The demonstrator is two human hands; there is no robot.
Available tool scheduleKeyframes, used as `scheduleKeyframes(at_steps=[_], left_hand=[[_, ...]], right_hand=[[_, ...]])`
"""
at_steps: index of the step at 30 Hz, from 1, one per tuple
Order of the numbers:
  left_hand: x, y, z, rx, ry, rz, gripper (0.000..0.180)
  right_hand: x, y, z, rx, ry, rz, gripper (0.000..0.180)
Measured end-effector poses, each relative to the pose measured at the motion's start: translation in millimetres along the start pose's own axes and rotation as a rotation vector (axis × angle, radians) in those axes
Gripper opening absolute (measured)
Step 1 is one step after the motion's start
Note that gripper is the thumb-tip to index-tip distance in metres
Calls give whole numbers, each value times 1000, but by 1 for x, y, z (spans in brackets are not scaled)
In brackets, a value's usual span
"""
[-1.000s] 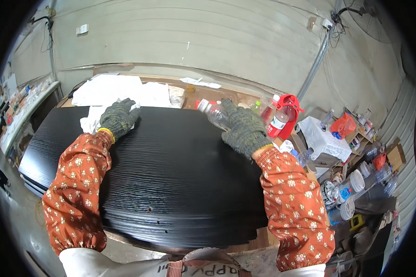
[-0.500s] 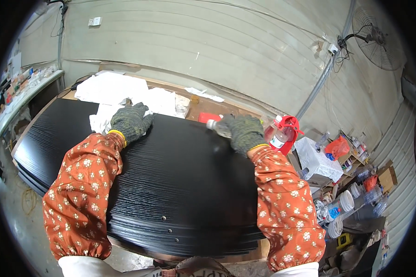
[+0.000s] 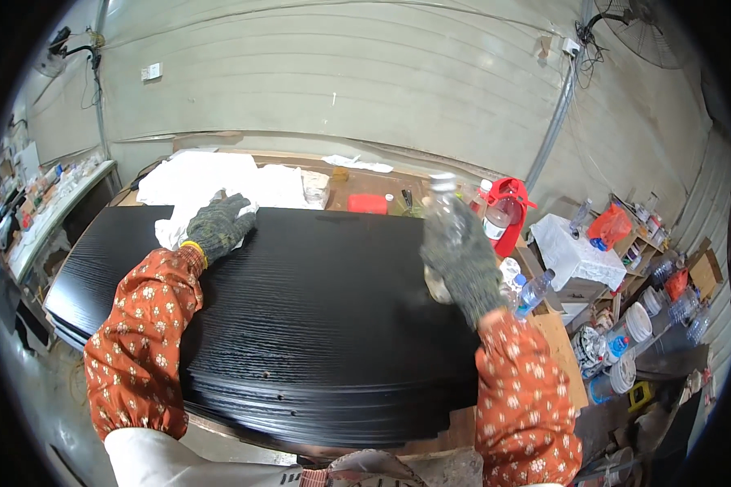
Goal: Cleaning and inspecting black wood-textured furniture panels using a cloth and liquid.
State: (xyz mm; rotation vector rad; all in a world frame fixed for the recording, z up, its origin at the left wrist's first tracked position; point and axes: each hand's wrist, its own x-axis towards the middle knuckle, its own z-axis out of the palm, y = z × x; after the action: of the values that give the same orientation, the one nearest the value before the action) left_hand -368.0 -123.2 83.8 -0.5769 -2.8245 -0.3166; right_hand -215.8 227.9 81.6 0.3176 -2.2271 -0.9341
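A stack of black wood-grain panels (image 3: 341, 300) lies before me. My left hand (image 3: 219, 227), in a dark grey-green knit glove, is closed on a white cloth (image 3: 170, 232) at the far left part of the top panel. My right hand (image 3: 467, 264), gloved the same way and smeared by motion, grips a clear plastic bottle (image 3: 443, 203) over the panel's right side. The bottle's whitish cap points up and away from me. A pale patch shows under the right hand, too blurred to name.
White cloths (image 3: 195, 177) and a red container (image 3: 367, 203) lie along the far bench edge. A red bag with a bottle (image 3: 498, 221) stands at the back right. Beside the bench are a cloth-covered box (image 3: 573, 252), clear bottles (image 3: 536, 292) and white buckets (image 3: 623, 373).
My right hand has come nearer and slightly right, and its bottle has swung from pointing left to cap up. My left hand stays at the cloth. The whole view has shifted a little.
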Motion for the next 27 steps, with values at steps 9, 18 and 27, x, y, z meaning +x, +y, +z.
scheduleKeyframes(at_steps=[9,18,27], left_hand=[[36,154,31,-44,80,791,53],[72,82,47,-26,-159,400,35],[-1,226,46,-229,-207,830,50]], right_hand=[[-40,-32,-43,1708,440,1105,77],[-59,-22,-22,1622,401,1098,87],[-53,-30,-8,1998,753,1034,57]])
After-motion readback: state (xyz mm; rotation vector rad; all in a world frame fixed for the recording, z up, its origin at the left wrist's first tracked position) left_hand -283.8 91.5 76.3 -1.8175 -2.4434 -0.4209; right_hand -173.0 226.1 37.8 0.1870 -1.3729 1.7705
